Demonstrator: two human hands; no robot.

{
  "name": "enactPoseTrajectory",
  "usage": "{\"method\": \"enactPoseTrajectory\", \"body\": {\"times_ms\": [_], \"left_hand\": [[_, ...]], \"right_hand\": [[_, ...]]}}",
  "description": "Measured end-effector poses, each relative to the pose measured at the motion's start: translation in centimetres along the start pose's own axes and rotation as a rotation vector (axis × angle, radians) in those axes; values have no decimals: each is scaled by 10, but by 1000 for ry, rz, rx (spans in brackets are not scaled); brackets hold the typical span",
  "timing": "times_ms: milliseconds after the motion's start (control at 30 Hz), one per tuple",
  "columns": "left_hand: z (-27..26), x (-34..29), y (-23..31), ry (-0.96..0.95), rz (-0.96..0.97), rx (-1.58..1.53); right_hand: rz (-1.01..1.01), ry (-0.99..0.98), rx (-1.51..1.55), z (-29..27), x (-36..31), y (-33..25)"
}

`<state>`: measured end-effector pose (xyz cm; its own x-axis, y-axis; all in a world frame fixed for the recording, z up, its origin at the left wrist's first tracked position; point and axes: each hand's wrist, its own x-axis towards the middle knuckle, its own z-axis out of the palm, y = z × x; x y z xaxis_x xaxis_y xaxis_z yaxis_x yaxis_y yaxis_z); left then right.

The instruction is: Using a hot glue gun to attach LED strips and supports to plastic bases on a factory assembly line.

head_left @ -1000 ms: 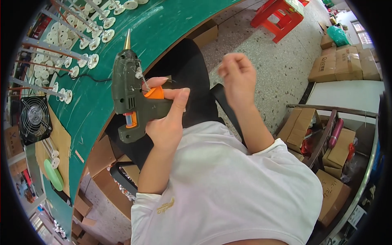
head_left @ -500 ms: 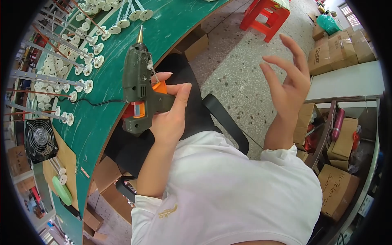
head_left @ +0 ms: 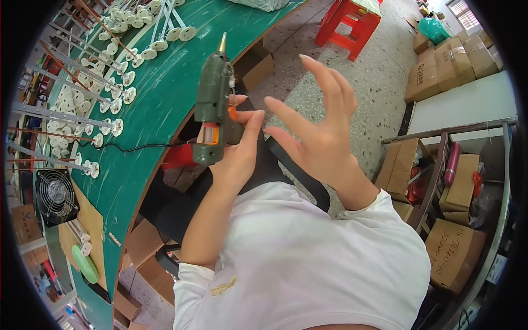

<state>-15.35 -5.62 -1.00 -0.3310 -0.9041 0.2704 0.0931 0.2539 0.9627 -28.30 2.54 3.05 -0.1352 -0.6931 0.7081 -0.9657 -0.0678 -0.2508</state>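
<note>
Along the curved near edge of the green table (head_left: 165,82), I have the dark green glue gun (head_left: 211,96) in my left hand (head_left: 236,157), the fingers wrapped round its handle and the thumb lying against the rear side. Its brass-coloured nozzle (head_left: 222,43) points away from the body, and white strings of glue cling to the right side of the barrel. The orange trigger (head_left: 232,113) shows only in part between the fingers, so I cannot tell whether it is squeezed. My right hand (head_left: 324,129) is released, raised to the right of the glue gun and apart from it, with fingers spread and slightly curled above the speckled floor (head_left: 368,82). A black cord (head_left: 129,149) runs leftward from behind the glue gun across the table. Farther left I see many white discs (head_left: 71,102), some carrying long thin rods, then a black fan (head_left: 56,196) beside a sheet of brown cardboard (head_left: 93,214) with a light green oval piece (head_left: 84,264) near its lower end. Beyond the right hand stand a red stool (head_left: 347,27) and stacked cardboard boxes (head_left: 454,66).
</note>
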Motion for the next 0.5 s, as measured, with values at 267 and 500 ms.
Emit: {"method": "enactPoseTrajectory", "body": {"times_ms": [267, 500], "left_hand": [[1, -8, 0, -171, -131, -170], [-10, -10, -4, -127, -214, -254]], "right_hand": [[-63, -20, 214, 11, -6, 26], [149, 14, -41, 17, -22, 140]]}}
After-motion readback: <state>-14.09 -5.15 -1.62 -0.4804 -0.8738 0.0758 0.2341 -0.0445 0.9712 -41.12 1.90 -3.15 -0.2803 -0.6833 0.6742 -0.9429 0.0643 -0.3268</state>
